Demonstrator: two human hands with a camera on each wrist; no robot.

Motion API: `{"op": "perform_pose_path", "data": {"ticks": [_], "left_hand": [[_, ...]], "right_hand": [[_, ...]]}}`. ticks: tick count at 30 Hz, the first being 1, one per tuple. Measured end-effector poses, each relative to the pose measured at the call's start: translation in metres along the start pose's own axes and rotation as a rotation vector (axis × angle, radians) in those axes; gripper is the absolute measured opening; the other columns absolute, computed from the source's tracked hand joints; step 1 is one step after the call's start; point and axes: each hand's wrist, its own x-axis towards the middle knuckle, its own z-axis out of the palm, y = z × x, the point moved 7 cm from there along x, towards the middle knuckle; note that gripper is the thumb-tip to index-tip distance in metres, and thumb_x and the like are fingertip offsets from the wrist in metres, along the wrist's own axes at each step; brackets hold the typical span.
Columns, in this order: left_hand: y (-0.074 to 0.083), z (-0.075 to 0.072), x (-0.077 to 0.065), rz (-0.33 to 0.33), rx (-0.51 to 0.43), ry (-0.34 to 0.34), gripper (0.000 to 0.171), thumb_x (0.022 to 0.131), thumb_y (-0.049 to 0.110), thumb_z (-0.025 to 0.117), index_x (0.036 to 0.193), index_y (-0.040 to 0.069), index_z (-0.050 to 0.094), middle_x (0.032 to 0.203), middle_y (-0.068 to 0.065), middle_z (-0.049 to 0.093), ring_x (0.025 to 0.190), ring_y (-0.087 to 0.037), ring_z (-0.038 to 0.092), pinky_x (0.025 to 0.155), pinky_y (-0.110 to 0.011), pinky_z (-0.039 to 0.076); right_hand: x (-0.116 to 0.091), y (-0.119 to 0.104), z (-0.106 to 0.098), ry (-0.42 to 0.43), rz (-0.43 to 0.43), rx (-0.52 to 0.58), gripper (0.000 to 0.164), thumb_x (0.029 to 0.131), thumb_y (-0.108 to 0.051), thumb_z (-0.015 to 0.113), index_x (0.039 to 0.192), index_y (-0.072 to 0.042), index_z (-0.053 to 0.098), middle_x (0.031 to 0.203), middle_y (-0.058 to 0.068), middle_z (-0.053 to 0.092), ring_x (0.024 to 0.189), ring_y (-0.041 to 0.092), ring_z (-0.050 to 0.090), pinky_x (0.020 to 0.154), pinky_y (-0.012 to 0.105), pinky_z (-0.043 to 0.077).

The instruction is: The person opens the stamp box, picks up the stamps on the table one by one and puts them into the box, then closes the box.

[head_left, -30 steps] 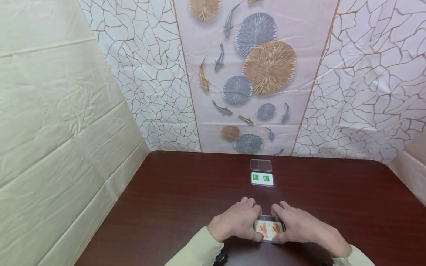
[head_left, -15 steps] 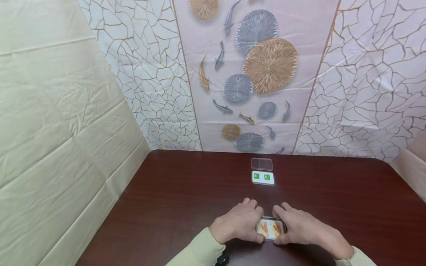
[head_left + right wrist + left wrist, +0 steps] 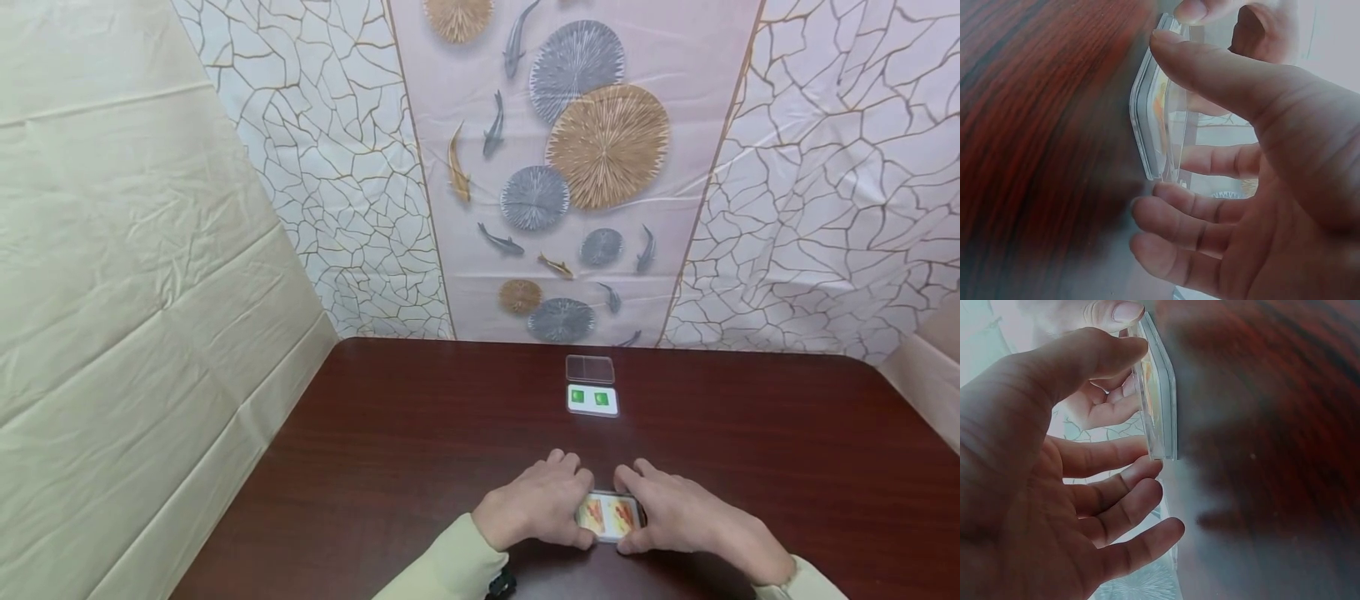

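Observation:
A clear plastic case (image 3: 606,517) holding a white card with two orange pictures lies on the table between my hands. My left hand (image 3: 536,502) grips its left end, thumb at the near edge and index finger at the far edge. The right hand (image 3: 678,512) holds the other end the same way. In the right wrist view, the clear lid (image 3: 1177,122) sits over the card, with a narrow slanting gap to the base (image 3: 1142,94). The remaining fingers of both hands spread loosely beyond the far edge.
Farther back on the dark red-brown table (image 3: 420,433) lies a second clear case (image 3: 592,401) with two green pictures. Behind it is a separate clear lid (image 3: 590,369). Patterned cloth (image 3: 360,167) hangs at the table's back edge, and plain cream cloth (image 3: 150,333) on the left.
The dark strip along the case's far edge has narrowed as the lid came down over the card. Both hands shifted very slightly right and keep their grip.

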Motion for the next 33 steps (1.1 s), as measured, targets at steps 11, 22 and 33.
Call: {"op": "perform_pose_path", "data": {"ticks": [11,22,33], "left_hand": [[0.0005,0.0011,-0.0002,-0.017,-0.014,-0.017,0.045,0.074,0.056,0.077,0.102,0.023,0.061,0.09,0.008,0.049,0.08,-0.008,0.04,0.063,-0.02,0.037],[-0.0002,0.0006,-0.0016,-0.013,-0.017,-0.03,0.047,0.075,0.058,0.077,0.103,0.023,0.062,0.091,0.009,0.051,0.08,-0.008,0.041,0.065,-0.021,0.038],[-0.0015,0.0021,-0.0018,-0.026,-0.019,-0.016,0.048,0.075,0.059,0.076,0.103,0.024,0.062,0.093,0.009,0.052,0.081,-0.007,0.042,0.065,-0.021,0.039]], "right_hand": [[-0.0005,0.001,0.0013,-0.022,0.029,-0.004,0.06,0.063,-0.051,0.086,0.104,-0.022,0.053,0.092,0.002,0.049,0.068,0.017,0.048,0.057,0.032,0.038],[-0.0008,-0.0008,0.0008,-0.029,0.023,-0.008,0.059,0.063,-0.05,0.086,0.104,-0.023,0.053,0.092,0.001,0.049,0.069,0.018,0.048,0.058,0.032,0.038],[0.0012,-0.0018,-0.0002,-0.025,0.019,-0.034,0.058,0.063,-0.049,0.087,0.104,-0.023,0.054,0.091,0.0,0.049,0.068,0.017,0.048,0.058,0.034,0.039]]}}
